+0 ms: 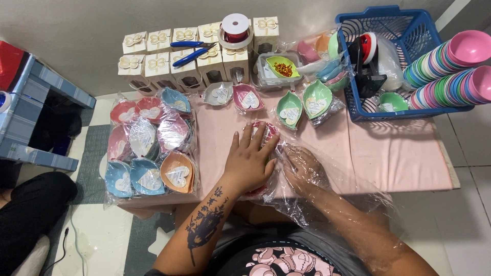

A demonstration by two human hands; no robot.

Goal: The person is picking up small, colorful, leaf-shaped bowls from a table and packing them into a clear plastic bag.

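- Table: wrapped dishes piled at its left.
- Boxes along the back, pliers and ribbon spool on them.
- Basket at back right; 2 bowl stacks just right of it.
- Both hands in the middle.

Pretty crowded table: a pile of wrapped leaf-shaped dishes on the left, little white gift boxes along the back with blue pliers and a red ribbon spool on top. Blue basket at right, stacked colourful bowls beside it.
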